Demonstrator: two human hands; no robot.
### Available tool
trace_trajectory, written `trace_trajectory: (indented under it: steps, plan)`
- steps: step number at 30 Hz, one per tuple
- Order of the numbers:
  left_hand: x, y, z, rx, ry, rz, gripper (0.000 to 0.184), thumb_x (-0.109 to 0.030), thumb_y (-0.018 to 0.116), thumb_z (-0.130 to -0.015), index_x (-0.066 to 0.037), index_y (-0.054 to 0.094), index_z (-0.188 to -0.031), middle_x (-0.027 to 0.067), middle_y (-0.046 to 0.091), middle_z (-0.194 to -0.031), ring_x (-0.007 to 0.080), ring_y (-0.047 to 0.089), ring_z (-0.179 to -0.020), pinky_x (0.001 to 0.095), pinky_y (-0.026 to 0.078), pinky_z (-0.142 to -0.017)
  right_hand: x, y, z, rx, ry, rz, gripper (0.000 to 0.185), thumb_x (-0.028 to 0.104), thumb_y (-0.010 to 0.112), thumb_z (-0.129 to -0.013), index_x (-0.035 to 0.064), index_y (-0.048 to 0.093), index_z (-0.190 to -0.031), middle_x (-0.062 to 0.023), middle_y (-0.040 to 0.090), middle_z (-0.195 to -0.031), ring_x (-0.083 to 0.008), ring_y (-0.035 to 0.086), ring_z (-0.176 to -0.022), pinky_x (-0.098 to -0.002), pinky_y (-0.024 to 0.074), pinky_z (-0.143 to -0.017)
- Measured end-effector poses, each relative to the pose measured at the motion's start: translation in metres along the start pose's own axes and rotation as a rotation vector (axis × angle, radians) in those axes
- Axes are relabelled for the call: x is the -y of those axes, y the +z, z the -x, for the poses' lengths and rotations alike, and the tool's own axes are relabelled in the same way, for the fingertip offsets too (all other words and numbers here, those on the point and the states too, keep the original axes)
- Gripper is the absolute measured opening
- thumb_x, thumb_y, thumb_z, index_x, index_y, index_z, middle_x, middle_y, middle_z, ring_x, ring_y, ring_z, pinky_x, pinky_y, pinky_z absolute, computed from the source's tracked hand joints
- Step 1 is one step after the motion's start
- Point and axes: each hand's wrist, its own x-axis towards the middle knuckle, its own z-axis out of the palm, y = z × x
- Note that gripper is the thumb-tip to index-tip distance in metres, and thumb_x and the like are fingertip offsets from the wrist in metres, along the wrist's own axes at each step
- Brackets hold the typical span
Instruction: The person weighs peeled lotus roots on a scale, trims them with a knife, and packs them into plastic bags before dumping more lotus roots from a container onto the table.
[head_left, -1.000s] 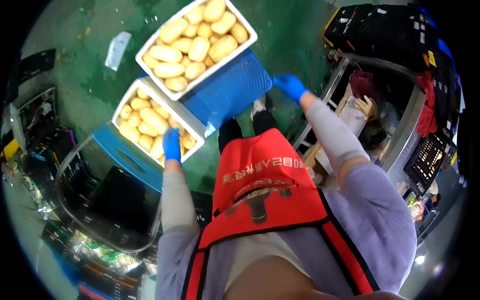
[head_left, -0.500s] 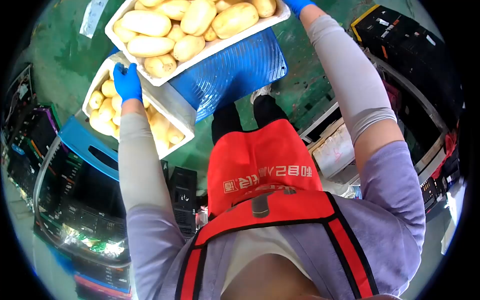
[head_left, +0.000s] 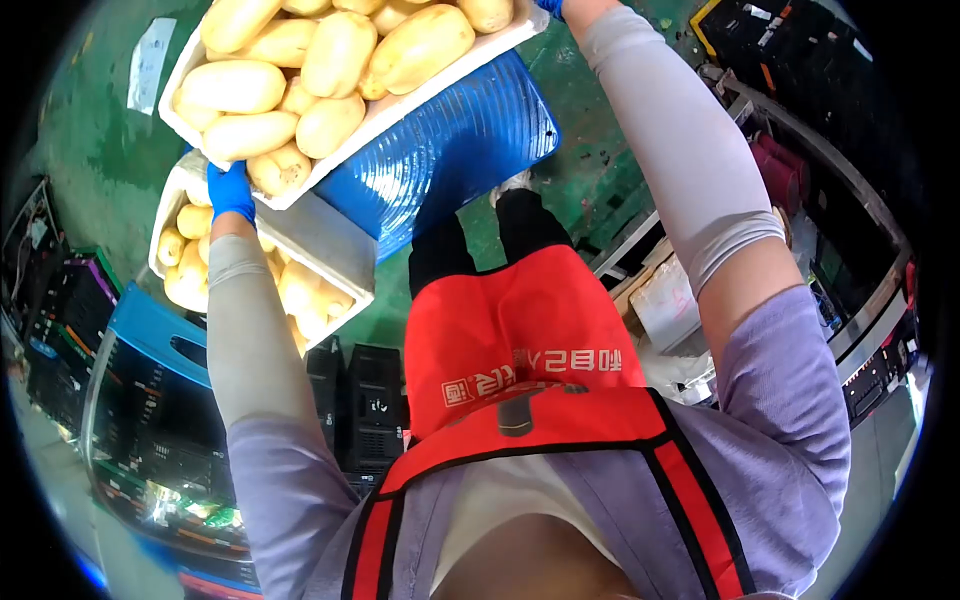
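Observation:
A white foam box [head_left: 350,140] full of large yellow potatoes [head_left: 338,55] overlaps a blue ridged plastic surface [head_left: 450,150]. My left hand [head_left: 232,192], in a blue glove, grips this box at its near left corner, the fingertips partly hidden at the rim. Only a sliver of my right hand [head_left: 551,7], also gloved in blue, shows at the top edge beside the box's right corner; its fingers are hidden. Below and left sits a second white box [head_left: 335,235] with more potatoes [head_left: 185,275], just under my left wrist.
A blue-handled cart [head_left: 150,335] with black crates stands at the left. On the right are a metal-framed cart [head_left: 850,190] with assorted things inside and black crates [head_left: 800,60]. A pale sheet [head_left: 151,62] lies on the green floor.
My left hand has moved from the lower box's potatoes to the upper box's corner. My right hand has reached forward to that box's right end. The upper box appears larger and closer.

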Motion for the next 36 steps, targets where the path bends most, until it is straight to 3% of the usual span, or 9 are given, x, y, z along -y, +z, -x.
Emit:
trace_trajectory:
  steps: [6,8,13,15,18,21,26,31,36]
  plan:
    - [-0.015,-0.001,0.015,0.027,0.039,-0.095,0.041,-0.005,0.058,-0.081,0.000,0.046,-0.121,0.0098,0.057,-0.111,0.0184,0.055,-0.095,0.0301,0.046,-0.081,-0.050,0.024,0.105,-0.055,0.156,-0.177,0.049,0.026,0.062,-0.077,0.0043,0.050,-0.120,-0.0189,0.059,-0.111,-0.0304,0.058,-0.101,-0.0364,0.0453,-0.086]
    - [0.000,-0.009,0.001,0.090,0.075,-0.087,0.044,-0.006,0.058,-0.081,0.000,0.045,-0.123,0.0109,0.056,-0.114,0.0184,0.055,-0.099,0.0305,0.045,-0.085,-0.028,0.030,0.155,-0.091,0.312,-0.226,0.052,0.010,0.061,-0.078,-0.0005,0.043,-0.126,-0.0129,0.057,-0.113,-0.0201,0.055,-0.101,-0.0327,0.0439,-0.088]
    - [-0.014,-0.006,-0.011,0.208,0.176,-0.366,0.048,-0.015,0.059,-0.083,0.000,0.042,-0.126,0.0118,0.053,-0.119,0.0190,0.052,-0.106,0.0307,0.042,-0.090,-0.012,0.054,0.207,-0.277,0.536,-0.553,0.062,0.014,0.063,-0.076,0.0014,0.036,-0.130,-0.0145,0.052,-0.119,-0.0226,0.052,-0.107,-0.0344,0.0418,-0.091]
    - [-0.011,-0.007,-0.026,0.351,0.206,-0.335,0.052,-0.019,0.058,-0.085,-0.001,0.038,-0.130,0.0116,0.051,-0.122,0.0202,0.051,-0.109,0.0313,0.041,-0.091,-0.012,0.053,0.190,-0.279,0.450,-0.592,0.064,0.010,0.063,-0.076,0.0013,0.033,-0.132,-0.0131,0.051,-0.120,-0.0217,0.050,-0.110,-0.0340,0.0401,-0.093]
    - [0.014,-0.016,-0.046,0.347,-0.079,-0.100,0.042,-0.024,0.049,-0.090,-0.002,0.043,-0.126,0.0102,0.054,-0.118,0.0184,0.052,-0.106,0.0306,0.042,-0.089,-0.017,0.053,0.178,-0.244,0.387,-0.614,0.065,0.005,0.062,-0.076,0.0020,0.031,-0.134,-0.0100,0.049,-0.124,-0.0201,0.047,-0.114,-0.0325,0.0381,-0.096]
    - [0.008,-0.013,-0.034,0.265,-0.040,-0.158,0.039,-0.024,0.046,-0.092,-0.002,0.046,-0.124,0.0099,0.055,-0.116,0.0174,0.053,-0.103,0.0304,0.043,-0.087,-0.017,0.054,0.179,-0.293,0.386,-0.655,0.065,0.003,0.056,-0.073,0.0030,0.034,-0.134,-0.0115,0.050,-0.123,-0.0194,0.048,-0.110,-0.0313,0.0402,-0.092]
    - [-0.007,0.001,0.017,0.273,-0.045,-0.019,0.037,-0.022,0.044,-0.093,-0.001,0.046,-0.123,0.0091,0.056,-0.113,0.0176,0.053,-0.101,0.0308,0.043,-0.086,0.001,0.028,0.193,-0.264,0.476,-0.598,0.069,-0.002,0.051,-0.071,0.0051,0.033,-0.137,-0.0115,0.048,-0.128,-0.0186,0.048,-0.111,-0.0302,0.0397,-0.093]
    - [-0.009,0.025,0.111,0.197,-0.156,0.086,0.035,-0.020,0.041,-0.093,0.000,0.045,-0.122,0.0095,0.056,-0.111,0.0177,0.053,-0.098,0.0298,0.045,-0.082,0.018,-0.014,0.241,-0.277,0.446,-0.757,0.064,-0.003,0.048,-0.073,-0.0009,0.033,-0.136,-0.0106,0.041,-0.134,-0.0190,0.039,-0.122,-0.0304,0.0319,-0.101]
    - [-0.030,0.024,0.196,0.198,-0.261,0.076,0.035,-0.016,0.043,-0.092,-0.001,0.044,-0.124,0.0096,0.056,-0.109,0.0170,0.053,-0.096,0.0286,0.046,-0.080,0.040,-0.064,0.314,-0.284,0.479,-0.589,0.061,0.013,0.059,-0.079,-0.0006,0.036,-0.134,-0.0116,0.044,-0.132,-0.0203,0.041,-0.121,-0.0329,0.0329,-0.101]
